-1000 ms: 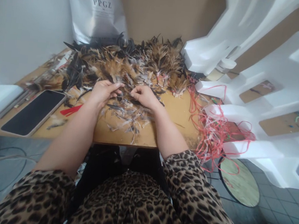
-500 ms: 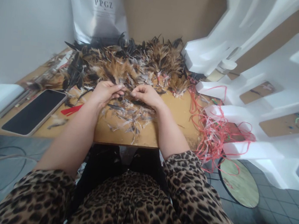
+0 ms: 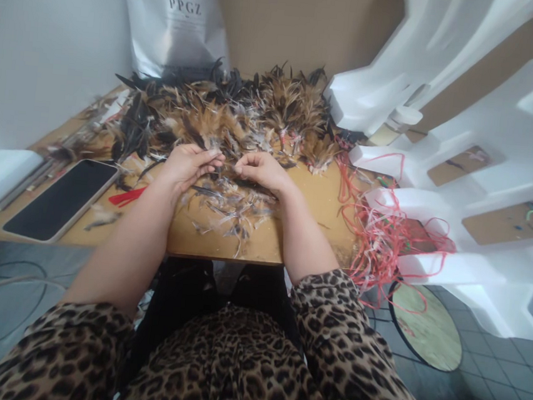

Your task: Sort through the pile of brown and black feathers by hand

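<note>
Over the near side of a large feather pile [image 3: 199, 115], my left hand [image 3: 189, 164] is closed in a pinch. What seems to be a small brown feather is at its fingertips, partly lost among the feathers behind. Just right of it, my right hand [image 3: 265, 171] has thumb and forefinger pressed together; anything between them is too small to make out. A narrow gap separates the two hands. Loose grey and white feather scraps [image 3: 231, 206] lie below them on the yellow-brown tabletop [image 3: 316, 223]. Brown feather bunches [image 3: 289, 105] stand behind, with black-tipped plumes.
A phone [image 3: 61, 199] and red strips [image 3: 128, 195] lie left of my arm. Tangled red string [image 3: 383, 236] hangs over the right edge beside white foam packing [image 3: 443, 267]. A silver-white bag [image 3: 179, 34] stands at the back. A round stool [image 3: 425, 325] is below right.
</note>
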### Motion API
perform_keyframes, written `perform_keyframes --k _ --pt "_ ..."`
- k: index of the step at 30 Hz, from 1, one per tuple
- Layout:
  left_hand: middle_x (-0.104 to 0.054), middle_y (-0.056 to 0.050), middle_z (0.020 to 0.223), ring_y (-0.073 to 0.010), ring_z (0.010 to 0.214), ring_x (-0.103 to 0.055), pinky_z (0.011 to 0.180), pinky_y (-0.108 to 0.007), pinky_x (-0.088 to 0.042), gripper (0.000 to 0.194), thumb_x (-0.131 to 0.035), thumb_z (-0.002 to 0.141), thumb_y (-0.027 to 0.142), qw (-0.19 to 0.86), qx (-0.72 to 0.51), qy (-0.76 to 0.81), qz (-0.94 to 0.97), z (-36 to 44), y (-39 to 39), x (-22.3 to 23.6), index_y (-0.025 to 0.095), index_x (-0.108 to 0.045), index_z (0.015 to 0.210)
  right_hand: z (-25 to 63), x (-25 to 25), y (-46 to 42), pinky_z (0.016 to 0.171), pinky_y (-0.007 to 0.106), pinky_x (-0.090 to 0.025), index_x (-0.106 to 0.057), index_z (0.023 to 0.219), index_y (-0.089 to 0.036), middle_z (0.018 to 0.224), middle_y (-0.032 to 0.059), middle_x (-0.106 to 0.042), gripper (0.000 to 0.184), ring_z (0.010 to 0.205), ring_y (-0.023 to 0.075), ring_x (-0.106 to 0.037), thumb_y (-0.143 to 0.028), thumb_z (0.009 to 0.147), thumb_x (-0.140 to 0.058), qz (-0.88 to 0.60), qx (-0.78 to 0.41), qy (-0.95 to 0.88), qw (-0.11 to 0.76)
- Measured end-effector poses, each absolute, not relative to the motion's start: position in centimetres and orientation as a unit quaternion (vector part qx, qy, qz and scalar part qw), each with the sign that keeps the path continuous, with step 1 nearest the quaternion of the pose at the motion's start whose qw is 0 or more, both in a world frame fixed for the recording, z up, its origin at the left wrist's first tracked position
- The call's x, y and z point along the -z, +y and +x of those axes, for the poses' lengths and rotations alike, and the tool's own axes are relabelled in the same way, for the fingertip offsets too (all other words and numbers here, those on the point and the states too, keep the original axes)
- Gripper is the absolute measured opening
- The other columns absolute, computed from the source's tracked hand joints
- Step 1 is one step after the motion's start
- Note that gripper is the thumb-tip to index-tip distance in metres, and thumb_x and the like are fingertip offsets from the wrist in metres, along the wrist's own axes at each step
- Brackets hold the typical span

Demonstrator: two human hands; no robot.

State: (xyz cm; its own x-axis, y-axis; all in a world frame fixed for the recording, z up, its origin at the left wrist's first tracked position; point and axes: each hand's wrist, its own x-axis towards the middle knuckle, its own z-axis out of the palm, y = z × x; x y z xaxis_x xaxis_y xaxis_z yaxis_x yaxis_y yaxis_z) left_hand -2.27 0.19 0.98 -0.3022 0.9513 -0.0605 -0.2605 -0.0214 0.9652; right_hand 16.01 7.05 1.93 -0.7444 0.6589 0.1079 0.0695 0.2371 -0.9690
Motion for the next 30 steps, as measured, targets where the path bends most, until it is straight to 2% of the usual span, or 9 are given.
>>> perform_keyframes --k 8,17,24,30 --pt "-0.07 -0.012 0.075 -0.0124 0.066 -0.067 0.059 -0.017 -0.054 0.01 -0.072 0.066 0.013 0.491 -0.634 0.508 0.315 -2.2 0.4 -0.8 0.007 -0.064 0.07 15.6 -2.3 6.6 0.052 0.018 -0.041 -0.059 0.071 -0.013 0.059 -0.0025 -0.058 0.016 0.052 0.0056 -0.049 -0.027 0.067 -0.067 -0.305 -0.591 -0.677 0.314" --pt "-0.069 -0.009 0.072 -0.0091 0.067 -0.066 0.064 -0.014 -0.054 0.006 -0.07 0.07 0.008 0.52 -0.66 0.472 0.266 -2.2 0.6 -0.8 0.008 -0.064 0.069 13.8 -1.1 6.2 0.052 0.016 -0.041 -0.062 0.084 -0.015 0.063 -0.0028 -0.061 0.034 0.055 0.0052 -0.052 -0.032 0.059 -0.076 -0.281 -0.66 -0.61 0.336" --pt "-0.069 -0.01 0.072 -0.0083 0.063 -0.066 0.062 -0.013 -0.053 0.001 -0.068 0.071 0.008 0.533 -0.644 0.466 0.289 -2.0 0.6 -0.7 0.007 -0.067 0.071 12.9 -0.6 5.5 0.052 0.016 -0.039 -0.06 0.074 -0.015 0.06 -0.0049 -0.057 0.023 0.051 0.0038 -0.046 -0.031 0.065 -0.072 -0.311 -0.637 -0.588 0.39" --pt "-0.07 -0.013 0.074 -0.0107 0.061 -0.066 0.054 -0.014 -0.052 0.009 -0.071 0.069 0.013 0.542 -0.603 0.489 0.322 -1.9 0.3 -0.5 0.005 -0.067 0.071 13.4 -0.7 6.3 0.049 0.016 -0.036 -0.06 0.071 -0.015 0.056 -0.0053 -0.054 0.02 0.049 0.0038 -0.044 -0.031 0.069 -0.07 -0.316 -0.613 -0.586 0.425"
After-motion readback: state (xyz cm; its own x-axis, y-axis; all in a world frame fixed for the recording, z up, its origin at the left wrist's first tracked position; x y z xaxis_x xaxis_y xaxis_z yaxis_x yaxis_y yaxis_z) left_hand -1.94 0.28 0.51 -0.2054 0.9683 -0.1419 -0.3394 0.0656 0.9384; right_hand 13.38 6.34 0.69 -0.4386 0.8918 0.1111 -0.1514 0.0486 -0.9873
